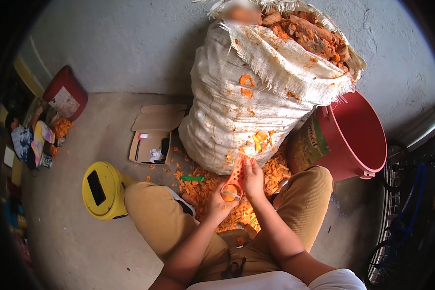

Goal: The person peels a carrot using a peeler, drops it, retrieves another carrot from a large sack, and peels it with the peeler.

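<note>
My left hand (219,202) is closed around an orange root piece (229,192), low between my knees. Just right of it, my right hand (253,180) grips a red-orange peeler (237,170) with holes along its handle; its blade end lies over the root piece. Beneath both hands spreads a pile of orange peelings (241,216). Behind them stands a large white woven sack (237,106), its open top full of reddish-brown roots (314,36). A green object (193,179) rests on the peelings left of my hands.
A red bucket (357,130) stands right of the sack. At left are a yellow container (112,198) with a dark phone-like object on its lid, an open cardboard box (150,154) and another red bucket (72,92). A person (24,140) is at far left, a bicycle (411,208) far right.
</note>
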Demonstrator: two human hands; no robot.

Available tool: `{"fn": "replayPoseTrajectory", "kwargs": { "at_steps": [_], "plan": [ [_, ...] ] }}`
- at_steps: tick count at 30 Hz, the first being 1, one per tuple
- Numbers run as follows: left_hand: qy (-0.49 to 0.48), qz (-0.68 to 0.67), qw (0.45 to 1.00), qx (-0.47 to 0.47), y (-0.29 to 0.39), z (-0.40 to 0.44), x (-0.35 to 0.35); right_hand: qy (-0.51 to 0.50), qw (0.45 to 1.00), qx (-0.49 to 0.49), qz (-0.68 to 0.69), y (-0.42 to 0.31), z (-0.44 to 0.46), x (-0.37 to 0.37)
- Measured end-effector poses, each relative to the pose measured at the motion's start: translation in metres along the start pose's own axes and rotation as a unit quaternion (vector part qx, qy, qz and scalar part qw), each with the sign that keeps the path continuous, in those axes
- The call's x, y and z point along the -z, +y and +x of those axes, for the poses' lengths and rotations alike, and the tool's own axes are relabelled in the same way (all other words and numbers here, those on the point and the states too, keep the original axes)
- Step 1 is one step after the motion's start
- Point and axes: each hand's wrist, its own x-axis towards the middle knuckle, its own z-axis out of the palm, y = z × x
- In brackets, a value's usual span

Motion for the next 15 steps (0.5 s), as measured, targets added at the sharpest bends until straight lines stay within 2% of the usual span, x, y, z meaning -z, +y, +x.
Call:
{"fn": "replayPoseTrajectory", "kwargs": {
  "at_steps": [5, 9, 14, 15],
  "plan": [
    [0.046, 0.106, 0.992, -0.046, -0.012, -0.002, 0.003, 0.015, 0.992, 0.02, -0.124, 0.001, -0.001, 0.0],
    [0.063, 0.152, 0.985, -0.044, 0.0, 0.001, -0.001, 0.046, 0.987, 0.028, -0.151, 0.004, 0.009, 0.008],
    [0.091, 0.193, 0.974, -0.071, -0.013, 0.005, -0.004, 0.045, 0.996, -0.027, -0.07, 0.015, 0.017, 0.014],
    [0.068, 0.197, 0.976, -0.059, -0.016, 0.004, -0.003, 0.042, 0.997, -0.043, -0.055, 0.016, 0.018, 0.015]
  ]
}}
